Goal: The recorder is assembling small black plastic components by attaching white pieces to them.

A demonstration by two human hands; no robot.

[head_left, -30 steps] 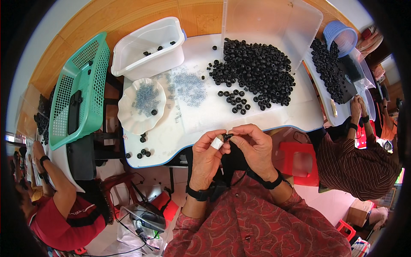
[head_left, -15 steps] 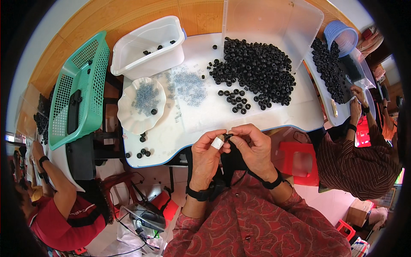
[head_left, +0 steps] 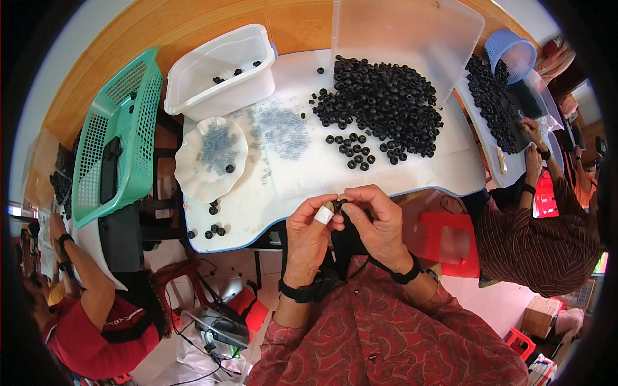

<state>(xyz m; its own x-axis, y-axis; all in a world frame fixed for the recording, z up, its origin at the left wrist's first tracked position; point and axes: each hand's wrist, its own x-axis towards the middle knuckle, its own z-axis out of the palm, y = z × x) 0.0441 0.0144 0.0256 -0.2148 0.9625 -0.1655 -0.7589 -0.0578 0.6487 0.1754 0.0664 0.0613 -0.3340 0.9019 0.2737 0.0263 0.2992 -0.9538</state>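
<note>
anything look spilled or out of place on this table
Small clear pieces lie scattered on the white table beside the scalloped dish, perhaps spilled, since similar ones lie inside it. One black part also sits there, odd beside the clear ones.

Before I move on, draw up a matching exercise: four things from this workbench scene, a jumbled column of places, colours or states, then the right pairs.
Things
1. Wavy-edged dish
2. Long basket
3. Tub
4. Small black part

Descriptions
A. Pinched between left hand and right hand
B. Green, with perforated sides
C. Holding small clear pieces
D. White, just beyond the dish

Pairs: 1-C, 2-B, 3-D, 4-A
</note>
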